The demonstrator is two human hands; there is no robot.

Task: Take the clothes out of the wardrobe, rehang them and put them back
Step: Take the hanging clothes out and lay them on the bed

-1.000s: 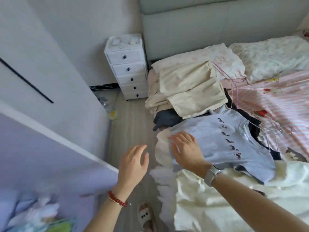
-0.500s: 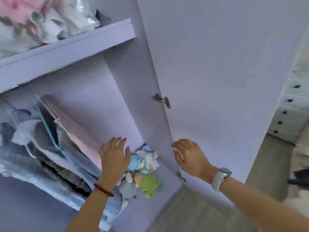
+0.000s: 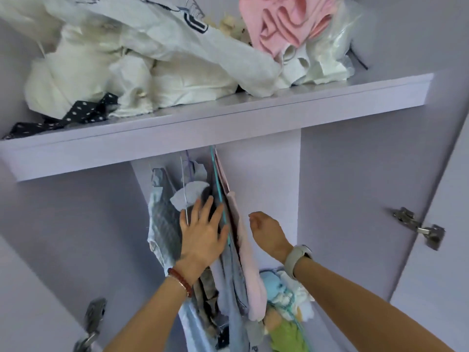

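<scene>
Soft, even daylight is filling the frame; its source is not showing. Faint shadow is lying under the shelf (image 3: 228, 123). No glare is appearing. Motion blur is softening the hanging clothes (image 3: 228, 275) at bottom centre. Wide-angle distortion is bending straight edges near the borders.

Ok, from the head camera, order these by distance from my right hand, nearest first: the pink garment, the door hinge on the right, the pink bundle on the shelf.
1. Pink garment, hanging just left of the right hand.
2. Door hinge, off to the right.
3. Pink bundle, up on the shelf.
</scene>
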